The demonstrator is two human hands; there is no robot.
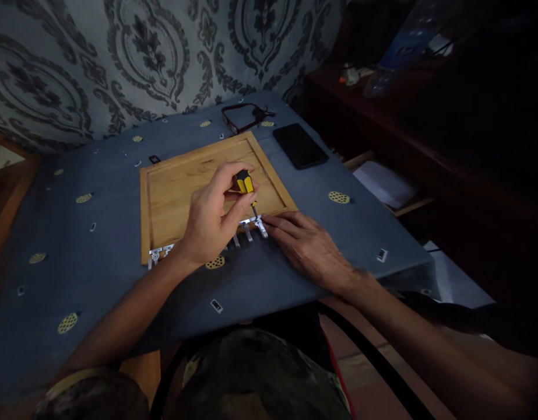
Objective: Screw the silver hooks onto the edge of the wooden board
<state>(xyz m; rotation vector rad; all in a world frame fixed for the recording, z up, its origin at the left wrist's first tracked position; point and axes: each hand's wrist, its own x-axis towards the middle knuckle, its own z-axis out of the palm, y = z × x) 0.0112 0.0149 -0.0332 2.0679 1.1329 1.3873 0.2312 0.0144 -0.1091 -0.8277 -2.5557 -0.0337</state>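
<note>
My left hand (211, 216) is closed around the black and yellow handle of a small screwdriver (245, 182). The screwdriver stands nearly upright, its tip down at the right end of a shiny metal hook rail (253, 220). That rail runs along the near edge of a framed wooden board (181, 186) lying flat on the table. Part of the rail's middle is hidden behind my left hand. My right hand (310, 248) lies low with its fingers stretched out and together, fingertips at the rail's right end; its thumb is hidden.
A blue patterned cloth (115, 297) covers the table. Beyond the board are a black phone (300, 146) and a dark strap-like loop (240, 118). A small black piece (154, 158) lies by the board's far left corner. Dark furniture with a plastic bottle (400, 52) stands right.
</note>
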